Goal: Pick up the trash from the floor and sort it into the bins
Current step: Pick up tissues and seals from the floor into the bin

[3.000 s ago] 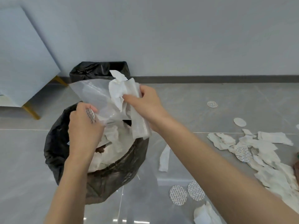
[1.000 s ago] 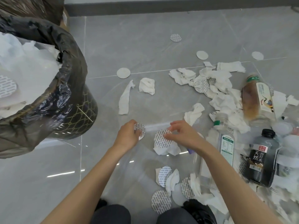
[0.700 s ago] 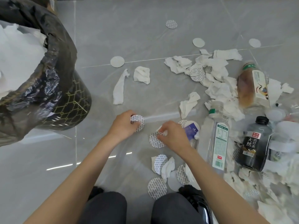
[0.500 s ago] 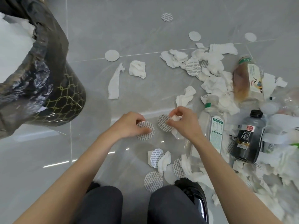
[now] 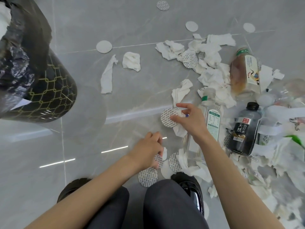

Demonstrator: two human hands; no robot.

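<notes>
- We are mid-gather — our right hand (image 5: 189, 120), just left of the clear bottle (image 5: 213, 124), pinches a printed seal disc (image 5: 167, 117) and a tissue wad (image 5: 179, 131), its other fingers spread.
- Our left hand (image 5: 147, 150), lower left of the bottle, curls down onto another disc (image 5: 157, 160); we cannot tell if it grips.
- Next, we judge — carry these to the black-lined bin (image 5: 54, 90), far left of the bottle.

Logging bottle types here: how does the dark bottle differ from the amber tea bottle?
The dark bottle has a black cap and black label; the amber tea bottle has a green top and pale label. The dark bottle lies nearer the camera, the amber tea bottle farther off. Both lie amid tissue.
</notes>
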